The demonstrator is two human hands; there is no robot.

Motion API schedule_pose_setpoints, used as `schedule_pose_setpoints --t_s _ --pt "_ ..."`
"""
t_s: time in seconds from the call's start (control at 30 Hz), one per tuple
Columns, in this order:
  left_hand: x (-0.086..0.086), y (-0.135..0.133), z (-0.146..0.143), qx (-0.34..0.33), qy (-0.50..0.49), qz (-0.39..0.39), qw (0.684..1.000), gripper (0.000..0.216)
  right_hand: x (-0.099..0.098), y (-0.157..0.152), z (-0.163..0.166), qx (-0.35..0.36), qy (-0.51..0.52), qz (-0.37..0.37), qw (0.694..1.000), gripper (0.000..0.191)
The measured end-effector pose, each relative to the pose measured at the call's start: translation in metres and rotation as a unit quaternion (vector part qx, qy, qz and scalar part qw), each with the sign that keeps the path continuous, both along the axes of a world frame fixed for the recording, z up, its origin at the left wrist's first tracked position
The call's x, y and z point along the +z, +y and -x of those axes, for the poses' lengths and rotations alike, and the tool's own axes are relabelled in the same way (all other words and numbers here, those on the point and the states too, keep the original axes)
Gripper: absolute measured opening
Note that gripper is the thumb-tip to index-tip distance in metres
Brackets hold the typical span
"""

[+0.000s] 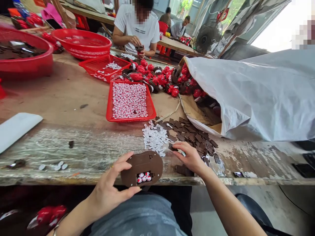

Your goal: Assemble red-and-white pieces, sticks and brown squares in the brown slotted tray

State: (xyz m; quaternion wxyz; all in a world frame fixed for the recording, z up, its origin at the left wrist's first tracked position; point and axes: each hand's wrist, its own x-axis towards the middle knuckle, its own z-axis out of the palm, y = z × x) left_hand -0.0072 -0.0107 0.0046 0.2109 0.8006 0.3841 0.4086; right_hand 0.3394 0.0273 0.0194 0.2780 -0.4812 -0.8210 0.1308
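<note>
My left hand point(105, 185) grips the left side of a brown oval plastic toy base point(141, 161), tilted over the table's front edge. Several small red-and-white balls point(144, 177) lie in the base's uncovered compartment. To the right, my right hand point(189, 158) pinches a small dark brown plastic cover point(172, 147) between thumb and fingers. Close by that hand are a pile of white spoon-shaped pieces point(154, 137) and a heap of similar brown covers point(194, 134). A red basket point(108, 106) full of red-and-white balls stands behind them.
A large white sack point(258, 98) spills red-and-brown toys point(159, 78) across the table. Red baskets point(83, 47) and a red tub point(46, 64) stand at back left. A white slab point(18, 129) lies at left. A co-worker point(136, 29) sits opposite, holding a brown piece.
</note>
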Motion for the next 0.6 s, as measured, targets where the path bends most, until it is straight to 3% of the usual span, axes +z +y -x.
schedule_pose_setpoints --t_s 0.1,0.23,0.4,0.6 --pt "0.004 0.002 -0.002 -0.007 -0.003 0.013 1.0 0.032 0.04 -0.018 0.033 0.126 0.037 -0.018 0.991 0.019" --pt "0.005 0.003 -0.004 -0.009 -0.014 0.027 0.999 0.031 0.076 -0.032 0.074 0.241 -0.041 -0.02 0.97 0.019" --pt "0.005 0.003 -0.003 -0.014 -0.022 0.027 0.999 0.033 0.077 -0.027 0.088 0.277 -0.102 -0.01 0.955 0.024" --pt "0.004 0.006 0.001 -0.031 -0.031 0.019 0.999 0.029 0.074 -0.021 0.091 0.305 -0.099 0.011 0.947 0.025"
